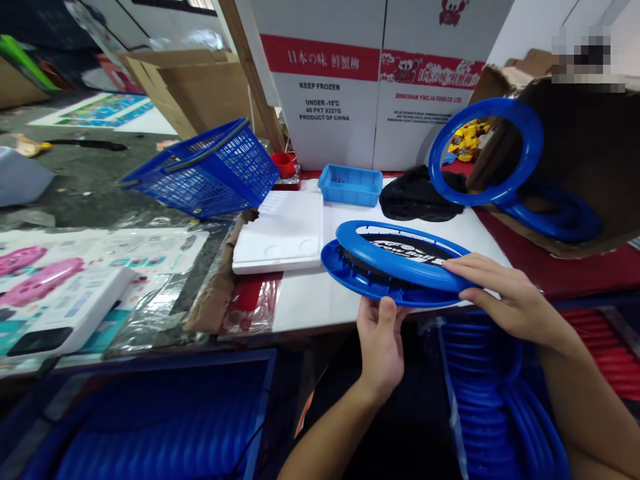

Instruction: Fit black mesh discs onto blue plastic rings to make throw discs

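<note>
My left hand (383, 350) grips the near edge of a blue plastic ring (345, 280) from below, thumb at its rim. In that lower ring lies a round black mesh (367, 267) with white lettering. A second blue ring (400, 262) rests over the mesh, tilted, with a gap between the two rims at the left and front. My right hand (515, 300) holds the right side of the upper ring, with its fingers on top and its thumb near the rim. Both rings are above the white tabletop.
A white foam slab (285, 233), a light blue tray (350, 185) and a black cloth bundle (420, 193) lie behind. A blue basket (215, 170) leans at left. Blue rings (485, 197) rest at the cardboard box (575, 153). Stacked blue rings (480, 380) sit below.
</note>
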### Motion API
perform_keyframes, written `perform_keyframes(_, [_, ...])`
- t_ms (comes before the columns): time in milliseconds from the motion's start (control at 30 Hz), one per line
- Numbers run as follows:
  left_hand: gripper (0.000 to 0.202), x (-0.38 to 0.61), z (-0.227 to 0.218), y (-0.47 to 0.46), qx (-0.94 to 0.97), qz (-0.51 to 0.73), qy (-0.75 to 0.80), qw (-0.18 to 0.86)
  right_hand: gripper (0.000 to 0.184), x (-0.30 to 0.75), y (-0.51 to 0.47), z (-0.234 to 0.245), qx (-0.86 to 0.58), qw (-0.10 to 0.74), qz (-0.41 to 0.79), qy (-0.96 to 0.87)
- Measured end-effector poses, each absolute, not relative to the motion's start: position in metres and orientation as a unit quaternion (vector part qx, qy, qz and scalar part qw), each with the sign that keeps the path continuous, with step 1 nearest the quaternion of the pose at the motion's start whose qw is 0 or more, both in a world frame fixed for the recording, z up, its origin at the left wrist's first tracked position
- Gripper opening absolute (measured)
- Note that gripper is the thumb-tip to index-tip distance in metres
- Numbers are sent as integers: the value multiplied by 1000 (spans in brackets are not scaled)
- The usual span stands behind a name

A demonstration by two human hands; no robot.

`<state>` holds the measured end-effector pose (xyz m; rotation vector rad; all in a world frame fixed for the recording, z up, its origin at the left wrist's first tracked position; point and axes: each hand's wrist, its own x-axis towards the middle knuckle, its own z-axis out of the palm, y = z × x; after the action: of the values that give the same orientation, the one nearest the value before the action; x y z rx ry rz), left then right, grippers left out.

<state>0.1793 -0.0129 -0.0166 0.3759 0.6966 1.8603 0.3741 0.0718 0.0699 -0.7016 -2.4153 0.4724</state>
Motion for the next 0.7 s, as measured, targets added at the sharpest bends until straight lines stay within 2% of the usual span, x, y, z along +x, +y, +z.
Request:
perform_keyframes(267, [54,179,1,-14,171,776,293,532,53,382,65,94,-294,335,166,-880])
perform_keyframes(500, [58,184,9,-22,171,778,287,532,45,357,43,114,-277,280,199,-897])
perform_keyframes(700, [59,181,11,-29,180,768,292,540,44,347,39,118,-303,284,233,-880])
